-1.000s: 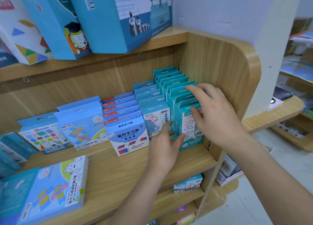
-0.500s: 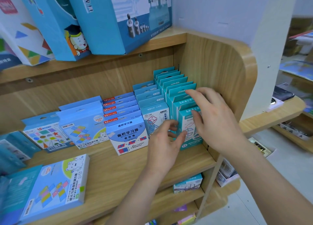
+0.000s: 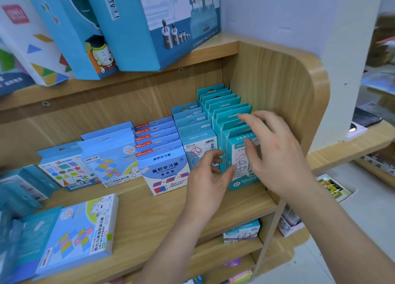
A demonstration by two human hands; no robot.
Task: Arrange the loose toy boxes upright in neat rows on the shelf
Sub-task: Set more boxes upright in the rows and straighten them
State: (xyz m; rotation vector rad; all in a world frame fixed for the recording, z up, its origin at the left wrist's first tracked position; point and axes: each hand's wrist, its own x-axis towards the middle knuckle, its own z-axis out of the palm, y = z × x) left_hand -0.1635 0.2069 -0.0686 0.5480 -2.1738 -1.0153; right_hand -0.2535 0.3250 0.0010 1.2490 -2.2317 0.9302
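Head-worn, downward (close) onto shelf point(image 3: 149, 219)

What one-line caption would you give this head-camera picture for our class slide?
Left hand and right hand meet at the front teal box of the upright row against the shelf's side wall.

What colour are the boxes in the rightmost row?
The rightmost row is teal; head view shows it best.

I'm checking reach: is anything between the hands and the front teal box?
Nothing visible does. The right hand is spread over the front teal box, and the left hand has its thumb at that box's left edge.
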